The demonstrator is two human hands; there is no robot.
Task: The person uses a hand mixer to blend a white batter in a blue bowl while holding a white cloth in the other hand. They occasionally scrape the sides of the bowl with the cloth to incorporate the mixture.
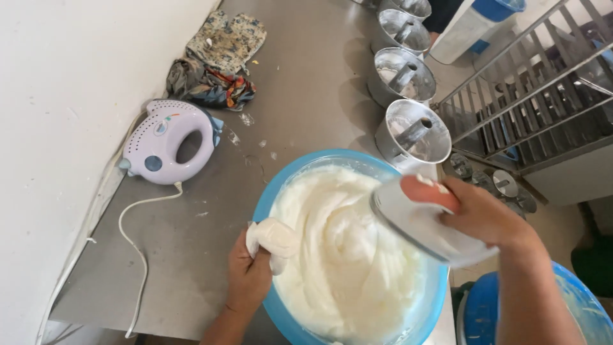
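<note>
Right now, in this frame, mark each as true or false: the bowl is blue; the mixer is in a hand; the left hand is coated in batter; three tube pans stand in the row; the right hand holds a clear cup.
1. The bowl is blue. True.
2. The mixer is in a hand. False: it lies on the steel table, untouched.
3. The left hand is coated in white batter. True, on its fingers.
4. Three tube pans stand in the row. False: four show.
5. The right hand holds a clear cup. True, tilted over the bowl.
</note>
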